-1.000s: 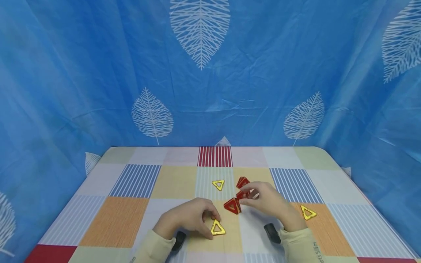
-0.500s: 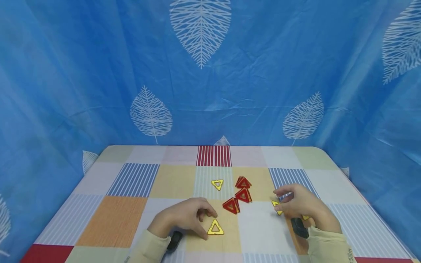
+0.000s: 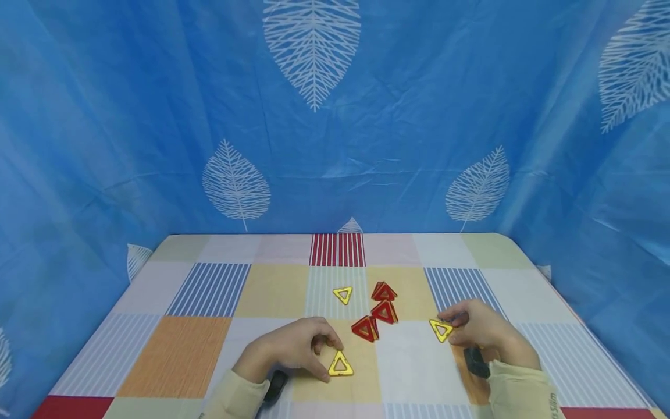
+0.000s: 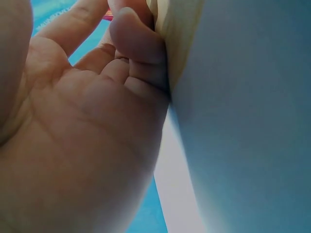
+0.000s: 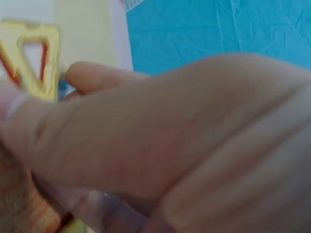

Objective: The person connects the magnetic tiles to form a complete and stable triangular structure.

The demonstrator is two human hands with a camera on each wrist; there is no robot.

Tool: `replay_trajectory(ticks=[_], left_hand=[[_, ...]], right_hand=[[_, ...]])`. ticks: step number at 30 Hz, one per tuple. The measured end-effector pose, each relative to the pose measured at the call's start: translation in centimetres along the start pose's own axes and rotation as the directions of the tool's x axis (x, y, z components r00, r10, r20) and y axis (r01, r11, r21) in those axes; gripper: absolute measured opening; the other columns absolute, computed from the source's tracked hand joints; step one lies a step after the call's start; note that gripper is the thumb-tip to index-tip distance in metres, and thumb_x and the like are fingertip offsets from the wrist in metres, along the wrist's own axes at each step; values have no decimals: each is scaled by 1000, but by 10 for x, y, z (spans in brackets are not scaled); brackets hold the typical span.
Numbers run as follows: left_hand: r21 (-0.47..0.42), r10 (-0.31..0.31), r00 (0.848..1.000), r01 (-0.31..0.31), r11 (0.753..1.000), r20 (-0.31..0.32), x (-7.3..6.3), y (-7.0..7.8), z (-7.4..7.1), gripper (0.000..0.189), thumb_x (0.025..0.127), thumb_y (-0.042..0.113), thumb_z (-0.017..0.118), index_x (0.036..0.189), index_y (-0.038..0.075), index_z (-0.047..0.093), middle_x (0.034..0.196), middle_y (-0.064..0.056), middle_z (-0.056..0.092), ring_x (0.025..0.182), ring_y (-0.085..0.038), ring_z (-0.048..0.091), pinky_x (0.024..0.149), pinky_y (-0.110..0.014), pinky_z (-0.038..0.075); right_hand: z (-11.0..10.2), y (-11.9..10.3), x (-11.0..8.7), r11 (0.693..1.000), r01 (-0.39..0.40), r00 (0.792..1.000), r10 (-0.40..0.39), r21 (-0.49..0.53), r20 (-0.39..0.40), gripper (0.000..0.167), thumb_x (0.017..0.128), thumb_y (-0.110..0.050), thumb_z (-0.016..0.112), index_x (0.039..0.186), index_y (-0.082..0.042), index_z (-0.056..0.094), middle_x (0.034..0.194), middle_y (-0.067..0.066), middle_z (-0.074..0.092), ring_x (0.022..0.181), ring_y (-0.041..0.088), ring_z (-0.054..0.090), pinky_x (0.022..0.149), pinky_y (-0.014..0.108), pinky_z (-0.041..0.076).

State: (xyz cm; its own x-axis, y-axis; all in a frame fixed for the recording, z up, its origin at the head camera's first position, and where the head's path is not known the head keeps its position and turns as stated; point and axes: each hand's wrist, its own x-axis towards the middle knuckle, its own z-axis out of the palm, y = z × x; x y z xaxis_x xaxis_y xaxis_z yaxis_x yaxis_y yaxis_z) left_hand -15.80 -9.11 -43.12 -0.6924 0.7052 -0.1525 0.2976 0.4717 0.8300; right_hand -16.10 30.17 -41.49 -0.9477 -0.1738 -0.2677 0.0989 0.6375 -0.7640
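Observation:
In the head view my left hand [image 3: 300,346] rests on the table, with thumb and index finger at the left edge of a yellow triangular tile [image 3: 333,372], pinching it. My left palm [image 4: 92,126] fills much of the left wrist view, where that tile does not show. Farther right, my right hand [image 3: 484,331] pinches a second yellow triangular tile [image 3: 434,326] by its right side. This open-centred tile [image 5: 52,43] also shows in the right wrist view, beyond the thumb. Three red triangular pieces [image 3: 384,312], shaped like small pyramids, sit between the hands.
Another yellow triangular tile [image 3: 336,292] lies behind, left of the red pieces. A patchwork cloth [image 3: 204,291] covers the table, and a blue leaf-print curtain [image 3: 387,116] encloses its back and sides. Each wrist carries a small black device [image 3: 476,362].
My right hand has left the red pieces and moved right to a yellow tile. The tile farther right is now hidden by that hand. My left hand has barely moved.

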Motion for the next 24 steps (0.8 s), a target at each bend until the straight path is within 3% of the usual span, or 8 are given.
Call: replay_trajectory(ticks=[3,9,14,19,24], left_hand=[[-3,-5,1000,5,1000,-9,-2,0,0,38,71,11,93,104,17,73,97,6,58,72,-9,49,65,-24,44],[11,-5,1000,5,1000,-19,-1,-2,1,38,71,13,93,103,18,72,96,7,58,72,-8,49,66,-24,44],[8,-5,1000,5,1000,-20,0,-2,2,38,71,12,93,103,19,72,96,7,58,72,-7,48,65,-23,44],[7,-7,1000,8,1000,-25,0,0,1,38,71,12,93,102,19,73,94,6,58,73,-8,49,66,-23,44],[4,-9,1000,10,1000,-27,-1,1,1,38,71,12,93,101,19,73,93,5,58,72,-8,48,66,-23,43]], right_hand=[[0,3,0,999,22,1000,-22,-34,1,39,73,13,81,111,10,71,92,9,71,80,22,62,64,33,55],[1,6,1,998,-56,998,56,32,-24,36,75,11,81,110,8,73,87,9,71,73,20,62,60,32,52],[1,6,1,997,-73,996,72,-6,-52,26,77,9,81,102,4,77,86,9,72,73,19,63,59,32,52],[-1,5,1,995,-4,999,0,-97,-36,20,77,-1,84,97,-1,79,86,6,73,75,19,64,64,34,52],[-2,-2,0,992,79,997,-78,-96,19,24,81,-13,85,102,-4,78,95,6,73,84,20,66,71,35,54]])
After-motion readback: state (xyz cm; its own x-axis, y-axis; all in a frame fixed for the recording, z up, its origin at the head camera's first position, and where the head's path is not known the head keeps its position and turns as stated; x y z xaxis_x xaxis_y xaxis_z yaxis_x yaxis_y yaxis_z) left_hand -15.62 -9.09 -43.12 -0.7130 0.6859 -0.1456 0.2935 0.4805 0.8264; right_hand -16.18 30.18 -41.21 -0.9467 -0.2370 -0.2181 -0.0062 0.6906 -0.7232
